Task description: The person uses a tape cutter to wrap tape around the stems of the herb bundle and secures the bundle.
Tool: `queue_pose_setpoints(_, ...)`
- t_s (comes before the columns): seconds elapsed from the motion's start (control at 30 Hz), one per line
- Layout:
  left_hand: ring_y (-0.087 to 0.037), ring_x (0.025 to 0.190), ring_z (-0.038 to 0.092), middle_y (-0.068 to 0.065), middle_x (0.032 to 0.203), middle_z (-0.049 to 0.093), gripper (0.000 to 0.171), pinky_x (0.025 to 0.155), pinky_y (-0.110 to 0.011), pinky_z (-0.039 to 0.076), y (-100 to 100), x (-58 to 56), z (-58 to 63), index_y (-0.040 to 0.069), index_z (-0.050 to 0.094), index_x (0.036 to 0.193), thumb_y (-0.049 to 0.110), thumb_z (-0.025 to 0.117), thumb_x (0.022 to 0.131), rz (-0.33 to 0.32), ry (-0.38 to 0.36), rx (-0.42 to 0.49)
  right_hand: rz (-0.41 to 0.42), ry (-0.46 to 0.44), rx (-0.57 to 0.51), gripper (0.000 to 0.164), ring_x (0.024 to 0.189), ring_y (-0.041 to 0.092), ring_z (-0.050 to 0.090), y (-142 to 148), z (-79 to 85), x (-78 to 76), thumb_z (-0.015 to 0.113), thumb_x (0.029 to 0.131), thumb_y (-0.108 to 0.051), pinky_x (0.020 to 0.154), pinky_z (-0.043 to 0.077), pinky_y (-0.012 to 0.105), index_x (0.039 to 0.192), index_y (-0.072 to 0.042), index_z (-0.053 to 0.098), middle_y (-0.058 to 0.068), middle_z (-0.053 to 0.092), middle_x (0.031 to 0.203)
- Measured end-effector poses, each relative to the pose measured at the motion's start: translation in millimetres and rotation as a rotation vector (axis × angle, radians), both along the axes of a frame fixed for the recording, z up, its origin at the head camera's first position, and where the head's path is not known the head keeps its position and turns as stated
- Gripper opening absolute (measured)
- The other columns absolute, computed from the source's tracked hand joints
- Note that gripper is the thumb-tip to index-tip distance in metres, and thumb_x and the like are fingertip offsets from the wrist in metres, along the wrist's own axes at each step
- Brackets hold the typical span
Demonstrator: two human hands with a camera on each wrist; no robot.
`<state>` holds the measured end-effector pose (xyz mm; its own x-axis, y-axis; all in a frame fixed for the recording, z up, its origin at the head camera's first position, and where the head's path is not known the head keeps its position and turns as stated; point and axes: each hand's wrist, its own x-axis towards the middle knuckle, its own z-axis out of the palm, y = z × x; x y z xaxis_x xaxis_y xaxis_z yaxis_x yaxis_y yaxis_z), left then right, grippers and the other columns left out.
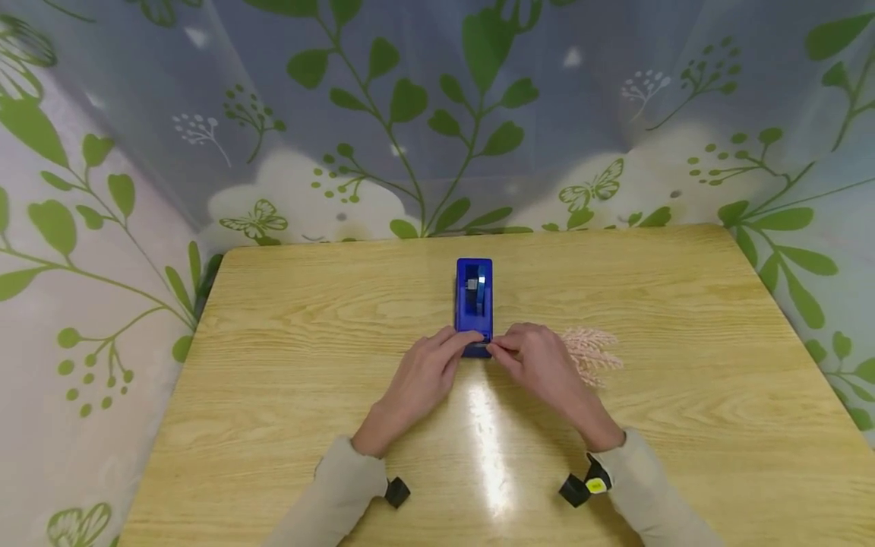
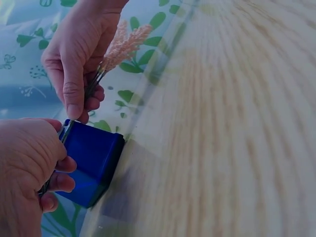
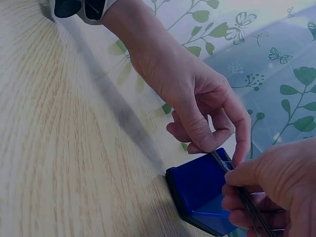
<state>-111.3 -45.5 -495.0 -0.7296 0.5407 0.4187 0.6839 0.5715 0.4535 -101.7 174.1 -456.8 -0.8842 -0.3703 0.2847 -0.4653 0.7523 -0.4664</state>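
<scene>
A blue tape dispenser (image 1: 465, 323) stands lengthwise on the table, its cutter end towards me. Both hands meet over that end. My right hand (image 1: 543, 365) pinches the thin dark stems of some pink flower sprigs (image 1: 593, 351), whose fluffy heads stick out to the right. In the right wrist view the stems (image 3: 254, 212) run through the right fingers to the left thumb. My left hand (image 1: 425, 371) pinches the stem ends beside the toothed cutter (image 3: 228, 157). A clear strip of tape (image 3: 227, 165) shows at the stems between the hands.
The wooden table (image 1: 287, 365) has a glossy light streak in front of the dispenser. A leaf-printed curtain (image 1: 437, 137) hangs along the far edge and both sides. A black strap device is on each wrist.
</scene>
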Motion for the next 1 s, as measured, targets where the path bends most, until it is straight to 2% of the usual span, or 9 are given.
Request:
queue_pose_setpoints(0.3, -0.010, 0.068, 0.047, -0.002, 0.100, 0.067, 0.036, 0.062, -0.024, 0.040, 1.2, 0.4, -0.6, 0.017, 0.067, 0.137, 0.002, 0.060, 0.104, 0.005, -0.017, -0.001, 0.000, 0.023, 0.009, 0.009, 0.064, 0.013, 0.062, 0.1, 0.1, -0.4, 0.078, 0.094, -0.012, 0.056, 0.051, 0.026, 0.093, -0.005, 0.084, 0.002, 0.071, 0.077)
queue_pose_setpoints(1.0, -0.011, 0.070, 0.049, -0.002, 0.106, 0.069, 0.036, 0.062, -0.023, 0.043, 0.4, 0.0, -1.4, 0.016, 0.067, 0.136, 0.001, 0.058, 0.105, -0.011, -0.132, 0.099, -0.011, 0.032, 0.017, 0.009, 0.065, 0.016, 0.064, -2.4, -2.1, 0.2, 0.080, 0.092, -0.011, 0.057, 0.053, 0.030, 0.093, -0.003, 0.084, 0.005, 0.073, 0.079)
